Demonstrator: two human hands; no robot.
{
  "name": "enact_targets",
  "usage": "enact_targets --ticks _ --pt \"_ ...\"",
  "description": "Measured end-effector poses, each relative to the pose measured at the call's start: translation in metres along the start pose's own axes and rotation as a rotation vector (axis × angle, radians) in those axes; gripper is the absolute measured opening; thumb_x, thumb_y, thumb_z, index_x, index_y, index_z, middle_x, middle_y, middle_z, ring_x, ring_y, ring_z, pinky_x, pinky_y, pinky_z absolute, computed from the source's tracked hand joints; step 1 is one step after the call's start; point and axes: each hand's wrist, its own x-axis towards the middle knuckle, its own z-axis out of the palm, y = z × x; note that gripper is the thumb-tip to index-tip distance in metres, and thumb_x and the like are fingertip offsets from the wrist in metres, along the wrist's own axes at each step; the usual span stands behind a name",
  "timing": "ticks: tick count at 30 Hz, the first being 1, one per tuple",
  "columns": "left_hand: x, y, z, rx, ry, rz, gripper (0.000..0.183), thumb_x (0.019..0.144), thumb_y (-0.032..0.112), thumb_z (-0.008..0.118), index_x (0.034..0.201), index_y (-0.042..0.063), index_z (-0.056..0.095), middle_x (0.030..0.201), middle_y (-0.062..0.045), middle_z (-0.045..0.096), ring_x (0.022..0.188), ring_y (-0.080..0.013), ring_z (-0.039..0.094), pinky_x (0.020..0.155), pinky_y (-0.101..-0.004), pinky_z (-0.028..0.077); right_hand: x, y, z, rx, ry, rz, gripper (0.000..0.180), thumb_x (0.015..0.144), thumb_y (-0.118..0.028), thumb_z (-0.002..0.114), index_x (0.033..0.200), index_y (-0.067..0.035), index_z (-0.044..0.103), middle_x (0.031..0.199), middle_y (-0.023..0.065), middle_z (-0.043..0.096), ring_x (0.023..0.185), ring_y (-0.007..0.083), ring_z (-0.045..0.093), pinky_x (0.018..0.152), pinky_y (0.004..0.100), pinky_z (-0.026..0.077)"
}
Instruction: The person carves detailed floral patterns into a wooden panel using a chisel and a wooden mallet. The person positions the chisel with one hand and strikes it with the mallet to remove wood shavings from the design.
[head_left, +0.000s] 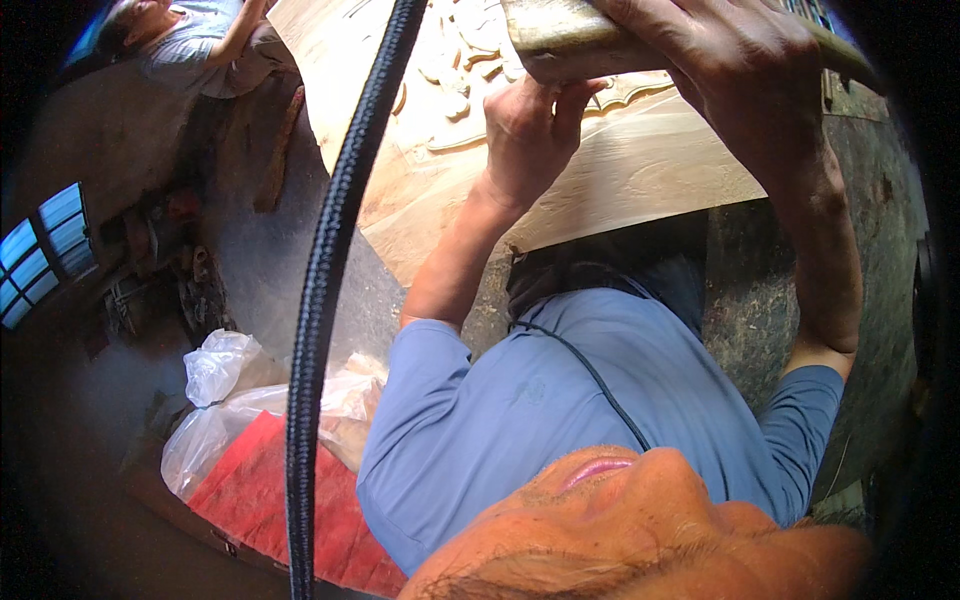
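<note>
My right hand (739, 71) grips a thick wooden mallet (570, 45) near the top edge, its block end to the left and a thinner handle end showing past the hand on the right. Directly below the block, my left hand (532, 139) is curled over the work with bent fingers. The mallet hides the fingertips, so whatever they hold does not show. Under both hands lies a pale wooden panel (637, 165) with raised scroll-like carving (457, 94) on it. Bright light washes out part of that carving.
A black braided cable (322, 300) crosses the view from top to bottom. At lower left sit a tied clear plastic bag (225, 375) and a red sheet (277, 495). Another person (202, 52) sits at upper left. A dark worktop (750, 285) shows below the panel.
</note>
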Motion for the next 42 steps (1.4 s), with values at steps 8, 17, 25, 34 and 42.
enact_targets --ticks 8,17,25,34,42 --pt "0.005 0.005 -0.002 -0.168 0.173 -0.029 0.01 0.086 0.004 0.082 0.094 0.003 0.076 0.076 -0.01 0.075 0.063 -0.0175 0.071 0.057 -0.0298 0.054 0.001 -0.003 0.003 -0.039 0.001 -0.011 0.038 0.077 -0.028 0.078 0.114 -0.019 0.077 0.092 0.007 0.074 0.085 0.023 0.075 0.077 0.0375 0.063" --pt "0.007 -0.009 0.0 -0.266 0.02 -0.056 0.009 0.092 -0.001 0.074 0.101 -0.002 0.076 0.087 -0.011 0.077 0.077 -0.0179 0.075 0.069 -0.0296 0.061 -0.001 0.001 0.008 0.072 0.06 0.057 0.035 0.075 -0.022 0.081 0.11 -0.016 0.08 0.093 0.0116 0.076 0.087 0.0274 0.076 0.076 0.0412 0.063" --pt "0.013 -0.015 -0.001 -0.277 -0.068 -0.022 0.01 0.094 0.0 0.073 0.103 0.0 0.076 0.089 -0.011 0.078 0.082 -0.0187 0.077 0.071 -0.0303 0.063 -0.015 0.001 0.017 0.157 0.044 0.159 0.037 0.076 -0.019 0.08 0.112 -0.013 0.079 0.092 0.0155 0.076 0.086 0.0308 0.076 0.075 0.0414 0.063" --pt "0.009 -0.019 0.005 -0.228 0.006 0.026 0.012 0.091 0.003 0.078 0.102 0.004 0.076 0.085 -0.009 0.078 0.073 -0.0167 0.076 0.063 -0.0284 0.059 -0.016 -0.002 0.024 0.162 0.107 0.154 0.035 0.074 -0.02 0.079 0.108 -0.01 0.078 0.089 0.0136 0.075 0.083 0.0293 0.076 0.072 0.0407 0.062" --pt "0.008 -0.002 -0.001 -0.218 0.046 -0.047 0.013 0.09 0.001 0.079 0.103 0.002 0.078 0.088 -0.008 0.08 0.081 -0.0159 0.078 0.069 -0.0261 0.063 -0.01 -0.009 0.012 0.096 0.008 0.114 0.033 0.076 -0.021 0.079 0.107 -0.01 0.077 0.088 0.0103 0.074 0.083 0.0282 0.075 0.073 0.0402 0.061"
